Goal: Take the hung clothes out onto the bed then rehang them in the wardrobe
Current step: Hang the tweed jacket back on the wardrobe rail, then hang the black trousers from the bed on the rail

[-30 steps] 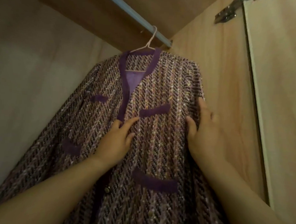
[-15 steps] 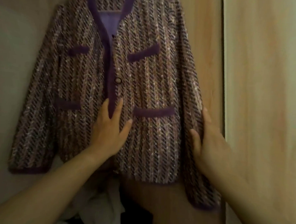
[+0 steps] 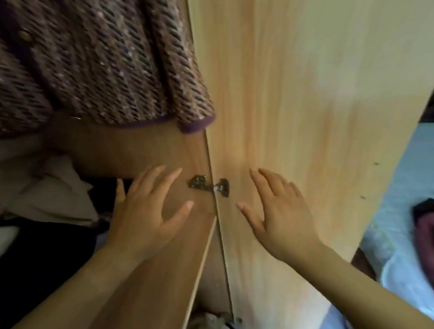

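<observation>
Tweed jacket (image 3: 96, 57) hangs upper left inside wardrobe (image 3: 141, 147). Your left hand (image 3: 145, 211) and right hand (image 3: 281, 218) sit below it, fingers (image 3: 150, 178) spread wide, holding nothing. Jacket likely thick, soft, fairly weighty. Take it at shoulders, not hem.

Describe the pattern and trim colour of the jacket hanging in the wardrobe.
The jacket is a purple-and-dark diagonal tweed weave with solid purple trim at the cuff, seen in the head view.

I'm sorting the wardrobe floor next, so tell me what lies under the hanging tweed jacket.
Under the tweed jacket lie crumpled beige cloth and, nearer, dark clothing, piled loosely. The left hand and forearm cover the pile's right edge; anything beneath it is hidden.
</observation>
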`<move>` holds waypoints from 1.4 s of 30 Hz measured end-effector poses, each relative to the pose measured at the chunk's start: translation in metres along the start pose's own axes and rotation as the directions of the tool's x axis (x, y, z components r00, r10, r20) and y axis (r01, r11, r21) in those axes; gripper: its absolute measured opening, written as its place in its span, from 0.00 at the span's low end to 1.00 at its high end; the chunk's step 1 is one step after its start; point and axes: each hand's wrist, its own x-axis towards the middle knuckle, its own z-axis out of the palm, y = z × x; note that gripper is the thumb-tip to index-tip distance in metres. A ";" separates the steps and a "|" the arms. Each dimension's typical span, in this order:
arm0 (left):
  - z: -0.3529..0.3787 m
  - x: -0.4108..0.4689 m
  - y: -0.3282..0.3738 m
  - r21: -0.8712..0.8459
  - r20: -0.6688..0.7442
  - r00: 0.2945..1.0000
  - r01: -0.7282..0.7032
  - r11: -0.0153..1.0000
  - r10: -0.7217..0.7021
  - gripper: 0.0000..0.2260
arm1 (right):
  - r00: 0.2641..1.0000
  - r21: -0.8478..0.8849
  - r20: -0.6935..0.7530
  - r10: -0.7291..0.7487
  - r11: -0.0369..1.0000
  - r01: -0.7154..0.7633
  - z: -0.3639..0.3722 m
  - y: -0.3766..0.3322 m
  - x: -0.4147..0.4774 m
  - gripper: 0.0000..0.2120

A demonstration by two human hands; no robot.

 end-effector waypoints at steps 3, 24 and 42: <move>0.041 -0.012 0.047 -0.116 0.062 0.993 -0.091 0.989 0.099 0.29 | 0.986 -0.040 0.100 0.133 0.991 -0.129 -0.002 0.039 -0.061 0.31; 0.263 -0.112 0.562 -0.532 0.361 0.517 -0.570 0.626 0.776 0.30 | 0.484 -0.300 0.076 0.872 0.483 -0.823 -0.206 0.374 -0.409 0.35; 0.424 0.022 0.800 -0.512 0.489 0.540 -0.458 0.727 0.685 0.31 | 0.441 -0.333 0.144 0.886 0.463 -0.821 -0.254 0.680 -0.370 0.32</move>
